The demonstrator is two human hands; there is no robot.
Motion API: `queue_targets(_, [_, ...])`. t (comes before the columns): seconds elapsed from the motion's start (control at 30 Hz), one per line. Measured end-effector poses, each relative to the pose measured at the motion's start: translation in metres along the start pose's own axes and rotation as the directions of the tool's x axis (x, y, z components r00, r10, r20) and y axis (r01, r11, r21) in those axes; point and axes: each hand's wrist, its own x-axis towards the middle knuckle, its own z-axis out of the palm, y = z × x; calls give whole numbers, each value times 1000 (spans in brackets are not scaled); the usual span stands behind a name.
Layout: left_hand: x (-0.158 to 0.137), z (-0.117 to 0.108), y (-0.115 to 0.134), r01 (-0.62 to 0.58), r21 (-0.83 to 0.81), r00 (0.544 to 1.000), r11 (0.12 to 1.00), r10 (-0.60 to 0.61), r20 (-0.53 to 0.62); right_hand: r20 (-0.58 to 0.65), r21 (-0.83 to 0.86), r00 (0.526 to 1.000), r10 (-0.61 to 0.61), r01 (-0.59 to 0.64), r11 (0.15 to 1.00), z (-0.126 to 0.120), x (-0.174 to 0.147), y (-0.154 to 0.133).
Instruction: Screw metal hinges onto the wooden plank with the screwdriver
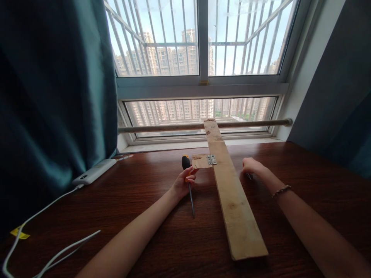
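Observation:
My left hand (183, 183) is closed round a screwdriver (186, 163) with a black and yellow handle, its metal shaft pointing back toward me. The same hand's fingertips are at the edge of a small wood piece (199, 161). A metal hinge (211, 159) joins that piece to the side of a long wooden board (234, 204), which stretches away from me toward the window. Right of the board, my right hand (251, 166) is down at the tabletop with its fingers bunched together. Small shiny metal bits (249, 176) show by its fingers; whether it grips any is hidden.
The dark wooden tabletop (139, 216) runs up to a barred window, with a metal rail (255, 123) across it near the board's far end. At left lie a white power strip (95, 172), white cables (68, 247) and a yellow tag (20, 233) beside a dark curtain (58, 85).

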Motion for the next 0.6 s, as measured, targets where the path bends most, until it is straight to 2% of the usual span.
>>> queue_targets(0.1, [0,0,0,3,-4,1000,1000,-3,11,-59,39,998,-39,41,998,-1,1,0])
queue_targets(0.2, [-1,1,-1,4,-7,1000,1000,-4,14,-132,113,986,-103,118,987,-15,-4,-4])
queue_targets(0.27, [-2,3,-1,7,-8,1000,1000,-7,8,-217,235,962,-168,219,947,-26,-13,-13])
queue_targets(0.3, [-3,3,-1,8,-8,1000,1000,-8,2,-275,336,938,-210,299,893,-31,-19,-20])
queue_targets(0.33, [-3,4,-1,7,-7,1000,1000,-7,-5,-358,491,899,-252,411,768,-33,-26,-29])
queue_targets(0.4, [-3,4,-1,4,-1,1000,1000,-4,-23,-492,690,816,-303,578,436,-31,-41,-49])
queue_targets(0.43, [-3,4,-1,3,1,1000,1000,-3,-26,-526,718,791,-312,610,336,-28,-48,-60])
queue_targets(0.47, [-3,4,-1,4,3,1000,1000,-4,-21,-550,710,770,-324,635,304,-22,-54,-70])
queue_targets(0.6, [-1,0,0,13,-1,999,1000,-13,42,-660,490,651,-375,751,441,-3,-70,-98])
